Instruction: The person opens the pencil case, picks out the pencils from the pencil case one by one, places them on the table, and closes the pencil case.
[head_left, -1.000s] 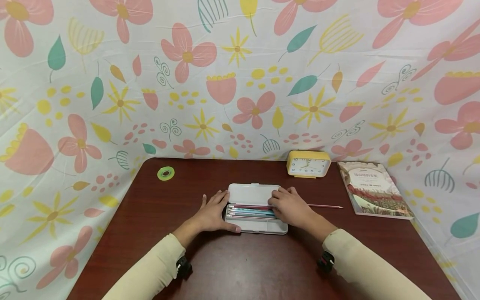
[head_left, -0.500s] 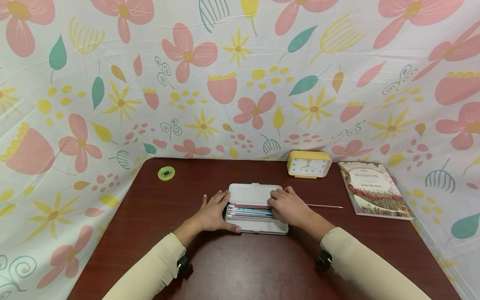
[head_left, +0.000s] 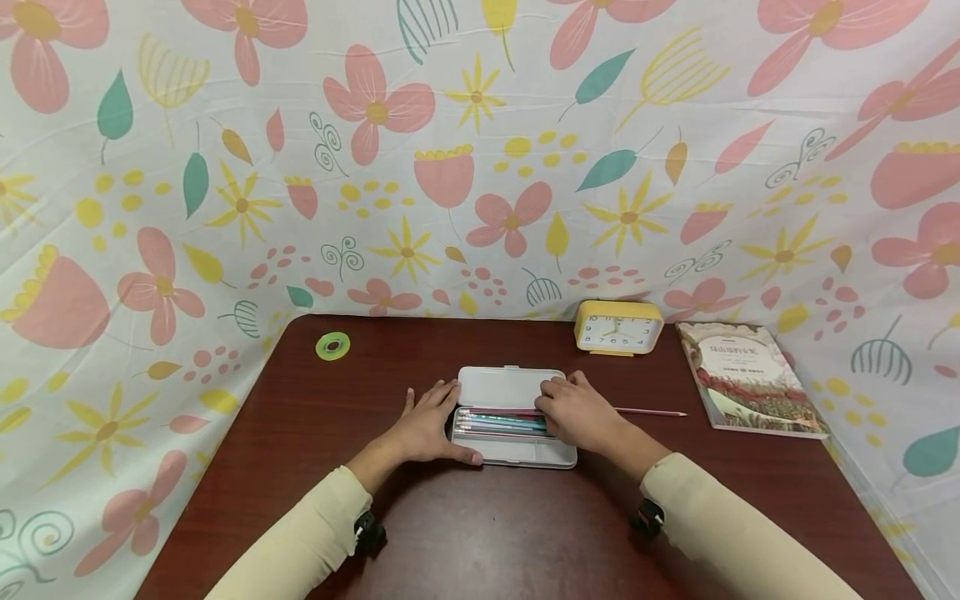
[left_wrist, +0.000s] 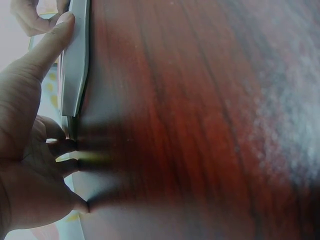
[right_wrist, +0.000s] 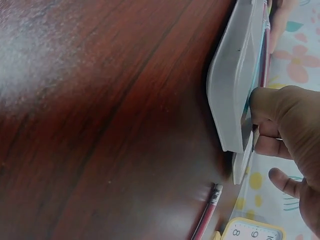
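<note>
A white pencil case point(head_left: 510, 461) lies open on the table, its lid point(head_left: 498, 385) folded back. Several pencils point(head_left: 498, 425) in red, blue and other colours lie lengthwise in its back compartment. My left hand point(head_left: 427, 429) is spread at the case's left end, thumb along the front wall and the other fingers around the left side. At the right end of the pencils, my right hand point(head_left: 581, 414) pinches a pencil between thumb and curled fingers, hiding the pencil ends. A red pencil point(right_wrist: 209, 214) lies on the table beyond that hand.
A yellow alarm clock point(head_left: 618, 329) stands at the back of the table point(head_left: 480, 533), by the flowered cloth. A book point(head_left: 750, 379) lies at the right. A green tape roll point(head_left: 332, 346) lies at the back left.
My right hand has shifted very slightly left over the pencils, and the red pencil at the back of the case has moved a little. My left hand stays in place.
</note>
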